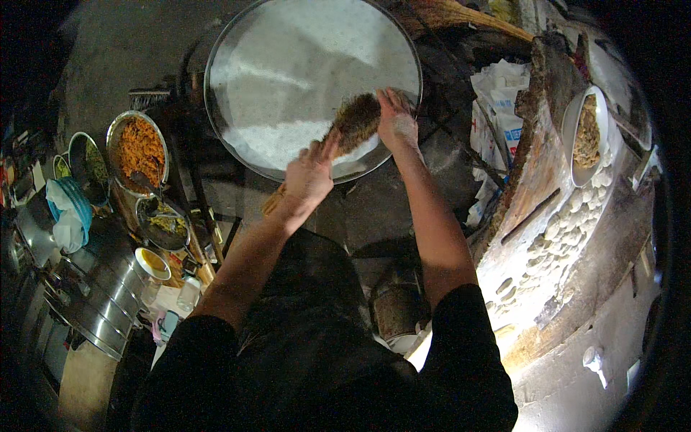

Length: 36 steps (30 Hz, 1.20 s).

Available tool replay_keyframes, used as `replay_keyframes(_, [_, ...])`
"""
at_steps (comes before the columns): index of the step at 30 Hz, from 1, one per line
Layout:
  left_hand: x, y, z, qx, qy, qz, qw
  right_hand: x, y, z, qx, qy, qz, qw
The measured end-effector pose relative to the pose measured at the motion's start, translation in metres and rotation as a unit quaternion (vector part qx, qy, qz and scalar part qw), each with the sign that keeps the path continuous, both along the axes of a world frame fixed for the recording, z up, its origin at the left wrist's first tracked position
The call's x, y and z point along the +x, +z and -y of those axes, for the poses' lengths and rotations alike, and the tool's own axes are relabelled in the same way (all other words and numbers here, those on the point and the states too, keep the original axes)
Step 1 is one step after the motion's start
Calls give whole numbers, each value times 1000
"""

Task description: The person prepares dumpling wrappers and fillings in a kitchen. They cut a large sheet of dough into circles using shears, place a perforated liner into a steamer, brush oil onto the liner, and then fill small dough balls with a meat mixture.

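Observation:
A large round metal pan [259, 102] with a pale, shiny face fills the top middle of the view. My left hand [310, 175] is closed around the handle of a brush [359, 119], whose dark brown bristles lie over the pan's lower right part. Below that hand the light wooden handle end [273, 198] sticks out. My right hand [398, 121] is at the pan's right edge, close beside the far end of the bristles. Blur hides whether its fingers grip the rim or touch the brush.
On the left are a bowl of orange shredded food [139, 148], a bowl of greens [94, 162], a blue basket [81, 200] and stacked metal steamers [102, 291]. To the right, a floured worktop [532, 221] bears several dough pieces [572, 227] and a white bowl of brown filling [586, 135].

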<state>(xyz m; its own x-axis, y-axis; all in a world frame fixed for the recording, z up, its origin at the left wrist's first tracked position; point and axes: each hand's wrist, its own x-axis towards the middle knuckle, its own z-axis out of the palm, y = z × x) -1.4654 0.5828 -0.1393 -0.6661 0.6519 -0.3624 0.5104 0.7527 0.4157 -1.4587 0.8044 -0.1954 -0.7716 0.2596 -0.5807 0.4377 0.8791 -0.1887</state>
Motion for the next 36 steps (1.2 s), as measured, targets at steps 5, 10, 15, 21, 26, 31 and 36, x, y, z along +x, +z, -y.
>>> replay_keyframes(5, [30,0,35,-63,-140,59,986,33,-39,1,19,48,-83,995])
replay_keyframes(10, [-14,26,125,-177,-148,108,967,17,-2,13,76,113,-2,991])
replay_keyframes(15, [-92,79,154,-438,-102,47,892,14,6,16,60,111,8,992])
replay_keyframes(21, [-93,63,163,-350,-95,-54,930,13,3,18,54,99,3,994])
replay_keyframes(26, [-100,44,177,-376,-78,-153,911,10,12,22,58,93,38,993])
replay_keyframes(31, [-115,57,160,-368,-26,-169,914,16,0,22,75,95,10,993])
replay_keyframes(36, [-141,64,150,-416,27,-130,900,22,-18,23,126,105,-3,987])
